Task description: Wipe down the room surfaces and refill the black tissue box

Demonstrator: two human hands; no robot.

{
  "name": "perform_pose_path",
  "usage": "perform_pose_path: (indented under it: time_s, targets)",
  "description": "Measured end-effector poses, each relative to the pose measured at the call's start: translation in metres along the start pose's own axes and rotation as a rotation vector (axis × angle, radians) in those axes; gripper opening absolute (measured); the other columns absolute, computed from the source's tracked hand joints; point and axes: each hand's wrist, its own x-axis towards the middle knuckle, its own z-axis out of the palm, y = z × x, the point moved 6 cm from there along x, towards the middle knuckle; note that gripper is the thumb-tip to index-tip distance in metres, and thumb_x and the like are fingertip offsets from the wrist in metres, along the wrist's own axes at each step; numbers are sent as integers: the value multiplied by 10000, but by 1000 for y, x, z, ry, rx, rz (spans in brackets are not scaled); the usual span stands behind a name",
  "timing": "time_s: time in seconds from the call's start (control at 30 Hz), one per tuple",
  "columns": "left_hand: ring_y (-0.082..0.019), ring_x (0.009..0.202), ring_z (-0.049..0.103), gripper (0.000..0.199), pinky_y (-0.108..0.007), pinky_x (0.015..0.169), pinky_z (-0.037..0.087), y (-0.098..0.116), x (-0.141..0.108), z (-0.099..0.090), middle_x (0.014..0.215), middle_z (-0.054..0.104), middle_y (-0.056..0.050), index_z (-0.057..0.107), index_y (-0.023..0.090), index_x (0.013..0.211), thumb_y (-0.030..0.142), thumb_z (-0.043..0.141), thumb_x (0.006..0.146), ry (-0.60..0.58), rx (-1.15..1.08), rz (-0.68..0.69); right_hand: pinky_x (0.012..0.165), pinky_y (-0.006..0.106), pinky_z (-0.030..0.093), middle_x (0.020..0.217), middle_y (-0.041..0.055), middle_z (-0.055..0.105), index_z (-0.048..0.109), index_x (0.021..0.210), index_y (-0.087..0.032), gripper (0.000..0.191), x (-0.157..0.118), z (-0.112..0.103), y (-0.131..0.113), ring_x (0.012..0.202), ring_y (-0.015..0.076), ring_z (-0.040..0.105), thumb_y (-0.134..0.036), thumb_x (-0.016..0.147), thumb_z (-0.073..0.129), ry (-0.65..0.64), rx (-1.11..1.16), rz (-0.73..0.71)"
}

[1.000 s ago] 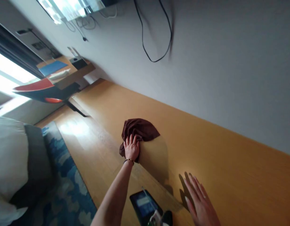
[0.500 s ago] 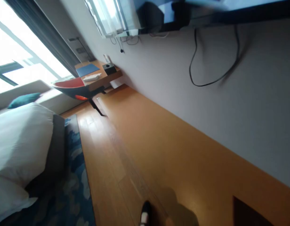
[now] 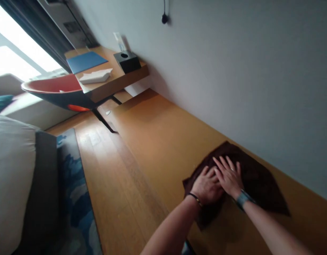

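A dark maroon cloth [image 3: 259, 180] lies spread and slightly rumpled on the long wooden bench top [image 3: 163, 131] against the wall. My left hand [image 3: 208, 186], with a thin dark bracelet at the wrist, presses flat on the cloth's left part, fingers spread. Touching it on the right, my right hand [image 3: 229, 175] rests on the cloth too, its fingers apart and its fingertips near the left hand's knuckles. A wide band circles the right wrist. Neither hand grips the cloth.
Beyond the bench stands a desk [image 3: 105, 86] with a blue folder [image 3: 87, 62], a white tissue-like item [image 3: 96, 76] and a black box [image 3: 127, 63]. A red chair [image 3: 52, 84] is tucked beside it. A bed [image 3: 12, 170] and blue rug [image 3: 78, 202] lie left.
Both hands have come into view on the cloth, of which only a corner showed at the lower right before. The view has shifted nearer the desk, and the television has left it.
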Motion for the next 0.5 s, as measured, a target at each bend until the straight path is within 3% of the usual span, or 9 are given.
perform_pose_path:
  time_s: [0.07,0.1,0.13,0.2,0.27,0.33,0.4,0.43,0.5]
  targets:
    - [-297,1372,391,365,-569,1174,278,-103,-32,-37,1296,633,-31,633,287,1256,399,445,964,8,23,-211,1147,642,173,1505,35,422,460,1444,-291,480,94,22,-91,1421,303,300,-361,997,300,-59,71,-129]
    - [-298,1393,370,365,-566,1185,263,-141,-52,-54,1326,618,-34,630,288,1268,383,455,962,18,43,-307,1166,621,152,1514,4,410,442,1449,-327,471,128,30,-133,1431,280,282,-386,995,332,-72,95,-178]
    - [-299,1413,347,368,-560,1194,254,-169,-74,-67,1359,598,-35,624,287,1280,366,463,959,31,63,-391,1178,608,134,1521,-15,398,430,1453,-347,470,150,35,-170,1440,266,263,-415,995,345,-80,118,-220]
    - [-310,1437,317,390,-563,1199,252,-190,-115,-80,1403,570,-28,604,298,1312,352,487,944,67,94,-516,1191,593,125,1530,-44,378,418,1457,-361,471,159,39,-221,1451,246,241,-446,1002,328,-96,157,-280]
    - [-333,1434,326,458,-584,1188,275,-171,-145,-74,1411,568,-24,553,309,1371,363,522,916,100,113,-571,1194,582,155,1542,-45,351,411,1466,-333,482,126,36,-236,1456,242,237,-428,1005,307,-118,178,-322]
    - [-355,1401,381,544,-604,1157,329,-127,-157,-52,1399,580,-18,496,329,1418,355,555,878,106,133,-558,1180,577,226,1553,-42,321,407,1472,-314,499,66,32,-220,1451,251,259,-388,984,328,-148,183,-357]
    - [-349,1339,471,546,-599,1103,413,-73,-152,-23,1367,604,4,523,392,1383,306,566,846,45,146,-463,1154,582,294,1561,-54,293,294,1511,-364,547,5,31,-183,1441,258,291,-359,964,318,-143,183,-320]
    - [-335,1275,539,498,-588,1053,469,-47,-144,-7,1320,634,16,576,445,1313,291,569,839,-27,136,-378,1112,599,354,1544,-60,331,233,1515,-410,586,-18,31,-159,1411,272,351,-363,938,328,-118,185,-233]
    - [-305,1168,617,369,-555,950,543,-7,-123,20,1276,645,26,651,518,1152,311,576,856,-201,101,-246,912,655,492,1468,-100,445,250,1440,-581,651,-42,39,-113,1344,350,428,-512,835,479,-111,158,-46]
